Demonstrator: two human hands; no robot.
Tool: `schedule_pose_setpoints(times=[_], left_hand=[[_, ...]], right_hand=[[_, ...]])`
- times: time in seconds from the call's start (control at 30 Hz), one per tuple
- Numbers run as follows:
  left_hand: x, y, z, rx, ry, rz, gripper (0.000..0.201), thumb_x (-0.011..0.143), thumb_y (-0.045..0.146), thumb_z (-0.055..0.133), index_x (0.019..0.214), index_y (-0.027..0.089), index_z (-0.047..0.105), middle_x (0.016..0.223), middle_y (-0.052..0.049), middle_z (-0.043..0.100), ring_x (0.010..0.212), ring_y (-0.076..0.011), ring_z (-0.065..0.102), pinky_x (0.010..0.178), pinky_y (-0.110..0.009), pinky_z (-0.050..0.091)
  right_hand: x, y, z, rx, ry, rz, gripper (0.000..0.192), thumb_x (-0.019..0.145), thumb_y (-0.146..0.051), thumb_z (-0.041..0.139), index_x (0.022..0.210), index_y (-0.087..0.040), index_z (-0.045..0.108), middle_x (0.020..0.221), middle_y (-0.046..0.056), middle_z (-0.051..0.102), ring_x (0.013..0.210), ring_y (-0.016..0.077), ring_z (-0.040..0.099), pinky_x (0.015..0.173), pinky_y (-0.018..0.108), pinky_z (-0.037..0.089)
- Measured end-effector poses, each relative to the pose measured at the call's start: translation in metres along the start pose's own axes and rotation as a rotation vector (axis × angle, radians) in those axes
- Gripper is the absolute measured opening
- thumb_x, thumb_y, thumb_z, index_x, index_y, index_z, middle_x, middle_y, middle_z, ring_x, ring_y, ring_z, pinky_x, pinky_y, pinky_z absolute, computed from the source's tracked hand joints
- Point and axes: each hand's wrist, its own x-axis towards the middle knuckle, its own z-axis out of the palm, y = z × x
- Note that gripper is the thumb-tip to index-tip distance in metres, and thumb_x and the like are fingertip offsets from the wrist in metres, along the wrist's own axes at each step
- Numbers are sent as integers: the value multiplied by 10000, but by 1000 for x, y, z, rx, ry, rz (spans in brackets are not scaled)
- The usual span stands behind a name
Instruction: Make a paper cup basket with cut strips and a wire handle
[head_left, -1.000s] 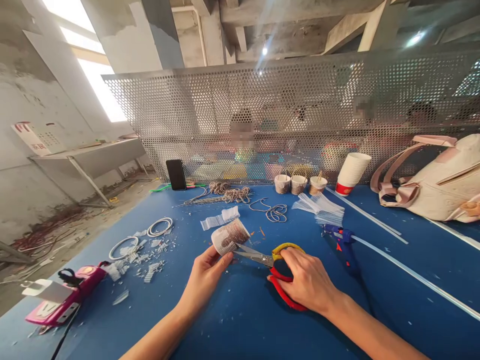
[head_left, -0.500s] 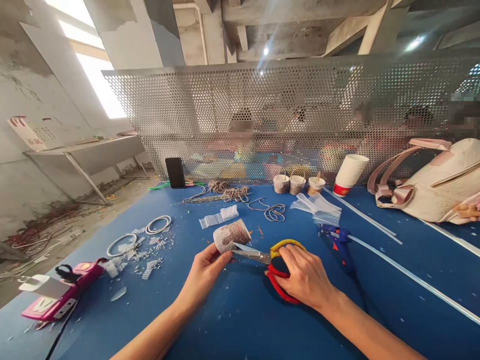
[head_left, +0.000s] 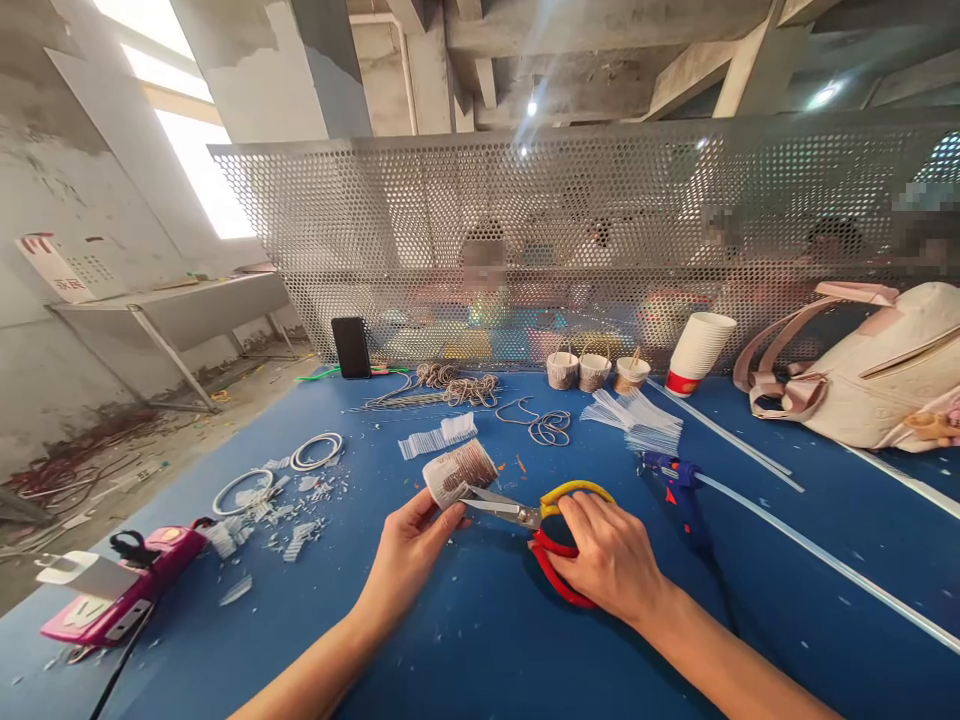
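Both hands stay clamped, left hand (head_left: 411, 552) on the rope-wrapped cup (head_left: 459, 471), right hand (head_left: 611, 556) on the scissors (head_left: 537, 527), whose blades have reopened at the cup's rim since the last snip.

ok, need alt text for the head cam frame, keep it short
Over a blue table, the left hand holds a small cup wrapped in brown cord while the right hand works red and yellow scissors at its rim. A blue glue gun, cord coils and paper cups lie beyond.
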Motion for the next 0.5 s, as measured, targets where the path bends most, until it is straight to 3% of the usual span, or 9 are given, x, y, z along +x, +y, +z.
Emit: schedule_pose_setpoints(times=[0.23, 0.5], left_hand=[[3, -5, -2, 19, -3, 0, 366, 723, 386, 688, 1031, 189, 716, 1014, -43, 732, 936, -266, 647, 783, -350, 563], [3, -2, -2, -36, -23, -54, 381, 710, 383, 709, 1038, 190, 716, 1021, -49, 731, 928, -258, 644, 780, -342, 562]], right_hand=[[-5, -9, 11, 153, -19, 70, 265, 835, -435, 558, 847, -170, 561, 733, 51, 658, 679, 208, 652, 575, 297, 453], [-3, -11, 12, 179, -28, 84, 263, 788, -419, 627, 849, -172, 560, 737, 51, 669, 679, 227, 662, 571, 312, 471]])
